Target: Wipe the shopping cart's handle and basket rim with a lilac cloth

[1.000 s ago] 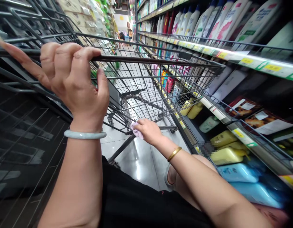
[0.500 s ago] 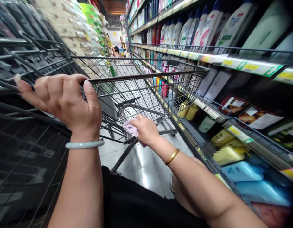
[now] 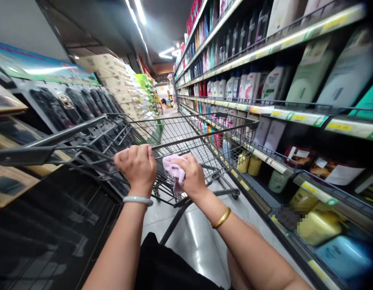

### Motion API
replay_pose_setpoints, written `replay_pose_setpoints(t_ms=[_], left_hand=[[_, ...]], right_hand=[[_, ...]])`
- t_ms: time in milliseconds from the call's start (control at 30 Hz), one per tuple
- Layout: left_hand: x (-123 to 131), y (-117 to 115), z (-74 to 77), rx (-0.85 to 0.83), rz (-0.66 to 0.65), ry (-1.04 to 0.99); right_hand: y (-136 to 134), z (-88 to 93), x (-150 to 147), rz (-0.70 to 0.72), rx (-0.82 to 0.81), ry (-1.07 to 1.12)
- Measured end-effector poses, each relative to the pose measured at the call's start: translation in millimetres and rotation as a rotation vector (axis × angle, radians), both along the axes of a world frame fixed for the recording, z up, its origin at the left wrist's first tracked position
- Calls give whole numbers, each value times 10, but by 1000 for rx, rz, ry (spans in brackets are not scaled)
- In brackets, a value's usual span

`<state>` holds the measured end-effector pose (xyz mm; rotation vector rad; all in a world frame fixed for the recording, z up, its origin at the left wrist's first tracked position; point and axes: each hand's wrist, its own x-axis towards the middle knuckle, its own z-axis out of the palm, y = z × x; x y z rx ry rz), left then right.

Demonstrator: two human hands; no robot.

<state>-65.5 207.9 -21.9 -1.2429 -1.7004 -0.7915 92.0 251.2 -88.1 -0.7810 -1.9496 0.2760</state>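
A dark wire shopping cart (image 3: 186, 139) stands across the aisle before me, its handle out to the left. My left hand (image 3: 137, 166), with a pale bangle at the wrist, is closed around the cart's upper side rail. Close beside it, my right hand (image 3: 192, 175), wearing a gold bangle, grips a crumpled pale purple cloth (image 3: 174, 166). The cloth is against or just in front of the cart's side wires; whether it touches them I cannot tell. Part of the cloth hangs below my fingers.
Shelves of bottles (image 3: 246, 86) run along the right, with yellow price tags on their edges. At the left hang packaged dark goods (image 3: 74, 104), with stacked packs (image 3: 109, 76) behind them. The cart handle (image 3: 24, 156) juts out at left. Shiny floor tiles (image 3: 201, 229) lie below.
My view has tilted up, bringing the ceiling lights and cart handle into sight. My left hand now sits nearer my right along the rail. The cloth has come up towards the rail.
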Motion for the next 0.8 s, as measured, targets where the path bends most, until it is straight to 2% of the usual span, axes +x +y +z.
replay_pose_setpoints(t_ms=[100, 200, 267, 367, 433, 533, 667, 800], left_hand=[[24, -70, 25, -23, -2, 13], [44, -170, 84, -106, -30, 13], [48, -245, 143, -177, -66, 22], [41, -346, 252, -290, -121, 78], [26, -408, 334, -391, -117, 154], [-28, -539, 479, -494, -93, 261], [-223, -804, 752, -537, -103, 378], [-513, -1009, 1075, -533, -50, 415]], right_hand=[[-57, 364, -108, 24, 141, 76], [-26, 712, -126, 64, 252, -71], [32, 931, -83, 26, 259, -179], [83, 1203, -73, -108, 159, -245], [46, 1315, -155, -117, 100, -252], [-64, 1387, -307, -30, 71, -283], [-86, 1449, -280, -38, -51, -378], [-88, 1586, -307, -87, -120, -398]])
